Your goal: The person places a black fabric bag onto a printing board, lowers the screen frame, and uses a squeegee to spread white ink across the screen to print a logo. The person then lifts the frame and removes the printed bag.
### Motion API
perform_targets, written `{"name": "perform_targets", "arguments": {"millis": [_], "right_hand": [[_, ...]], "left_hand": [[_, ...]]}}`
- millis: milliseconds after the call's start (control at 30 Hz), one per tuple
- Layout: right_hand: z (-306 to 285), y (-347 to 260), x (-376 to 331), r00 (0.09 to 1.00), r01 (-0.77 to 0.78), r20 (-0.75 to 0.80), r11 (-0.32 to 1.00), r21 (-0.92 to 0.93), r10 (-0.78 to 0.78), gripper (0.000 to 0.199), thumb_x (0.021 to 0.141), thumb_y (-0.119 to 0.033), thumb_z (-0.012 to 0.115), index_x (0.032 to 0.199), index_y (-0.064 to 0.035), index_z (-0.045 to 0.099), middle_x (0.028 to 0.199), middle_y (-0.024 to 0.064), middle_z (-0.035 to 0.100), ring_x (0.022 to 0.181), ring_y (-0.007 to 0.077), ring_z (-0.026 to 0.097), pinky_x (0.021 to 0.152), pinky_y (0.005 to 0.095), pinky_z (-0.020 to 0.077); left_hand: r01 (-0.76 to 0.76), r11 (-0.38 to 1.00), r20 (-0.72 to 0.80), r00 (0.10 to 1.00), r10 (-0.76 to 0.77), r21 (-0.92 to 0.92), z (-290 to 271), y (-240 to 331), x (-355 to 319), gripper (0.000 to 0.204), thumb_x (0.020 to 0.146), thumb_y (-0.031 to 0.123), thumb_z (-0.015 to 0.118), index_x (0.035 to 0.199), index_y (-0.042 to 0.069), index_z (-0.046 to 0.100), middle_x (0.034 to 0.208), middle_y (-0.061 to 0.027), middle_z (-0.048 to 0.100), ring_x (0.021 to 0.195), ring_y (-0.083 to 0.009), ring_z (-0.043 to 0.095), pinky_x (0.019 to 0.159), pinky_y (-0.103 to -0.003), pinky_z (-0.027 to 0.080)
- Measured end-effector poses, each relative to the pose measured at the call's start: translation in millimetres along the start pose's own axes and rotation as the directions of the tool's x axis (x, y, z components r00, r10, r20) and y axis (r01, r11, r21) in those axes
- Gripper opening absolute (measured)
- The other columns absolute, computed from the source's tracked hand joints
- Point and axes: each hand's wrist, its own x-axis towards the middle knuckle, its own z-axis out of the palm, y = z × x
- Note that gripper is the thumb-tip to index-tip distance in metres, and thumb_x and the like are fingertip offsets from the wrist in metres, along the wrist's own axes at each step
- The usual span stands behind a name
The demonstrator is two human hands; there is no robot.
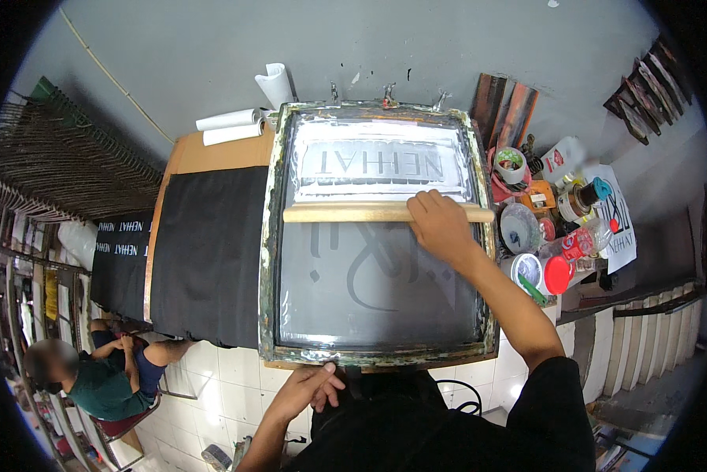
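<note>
A screen printing frame [266, 259] with a paint-smeared wooden rim lies flat in front of me. White ink [373, 192] is spread on the far part of its mesh, around dark stencil lettering. Across the mesh lies a squeegee [345, 212] with a long pale wooden handle. My right hand [438, 224] is closed over this handle, right of its middle. Nearer to me, a larger curved design shows faintly in the grey mesh. My left hand [310, 388] rests at the frame's near edge, its fingers loosely bent and apart, holding nothing.
Black fabric [208, 252] covers the board to the left. Jars, tape and bottles crowd the right side, with an open white ink tub [526, 271] beside the frame. Metal clamps [389, 94] stand along the far edge. A person [109, 370] sits at the lower left.
</note>
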Motion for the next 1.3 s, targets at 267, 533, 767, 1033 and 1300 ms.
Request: {"name": "perform_targets", "arguments": {"millis": [267,533,767,1033,1300], "right_hand": [[32,42,43,0.998,0.029,-0.059,0.992,-0.122,-0.037,0.025,0.073,-0.006,0.07,0.093,-0.006,0.055,0.089,0.0098,0.058,0.085,0.03,0.06,0.071,0.0422,0.0505],[12,114,130,0.96,-0.196,0.202,0.981,-0.001,0.192,0.035,0.083,-0.026,0.077,0.107,-0.0049,0.062,0.108,0.0177,0.07,0.104,0.0393,0.065,0.083,0.0503,0.0516],[30,141,148,0.95,-0.287,0.123,0.957,-0.029,0.289,0.047,0.077,-0.048,0.082,0.093,-0.0057,0.071,0.088,0.0176,0.073,0.085,0.0397,0.07,0.077,0.05,0.0536],[29,126,126,0.916,-0.341,0.135,0.91,-0.235,0.378,0.064,0.069,-0.071,0.078,0.087,-0.0096,0.077,0.08,0.0133,0.074,0.078,0.0321,0.073,0.069,0.0468,0.0559],[15,97,96,0.903,-0.342,0.201,0.918,-0.198,0.38,0.064,0.069,-0.072,0.077,0.083,-0.0089,0.076,0.076,0.0131,0.072,0.075,0.0325,0.072,0.067,0.0459,0.0553]], "left_hand": [[-0.245,0.967,-0.014,0.969,0.247,0.066,-25,63,-18,0.045,0.109,0.036,0.051,0.103,-0.004,0.071,0.072,-0.0095,0.071,0.048,-0.0075,0.051,0.048,-0.023,0.043],[-0.519,0.748,-0.241,0.73,0.64,0.414,-45,161,46,0.034,0.101,0.032,0.065,0.1,-0.001,0.072,0.071,-0.0061,0.068,0.063,-0.0097,0.06,0.061,-0.027,0.048],[-0.269,-0.197,0.186,-0.064,0.98,0.943,-95,321,179,0.04,0.089,0.022,0.074,0.122,0.0,0.065,0.118,-0.0215,0.07,0.103,-0.0397,0.068,0.091,-0.047,0.052],[-0.272,0.226,-0.056,0.518,0.854,0.935,-101,353,221,0.042,0.079,0.028,0.083,0.11,0.002,0.076,0.096,-0.0215,0.075,0.09,-0.0363,0.072,0.084,-0.043,0.054],[-0.295,0.226,-0.025,0.557,0.83,0.928,-94,317,189,0.036,0.08,0.03,0.082,0.102,0.002,0.076,0.092,-0.0224,0.073,0.086,-0.0377,0.071,0.079,-0.044,0.053]]}}
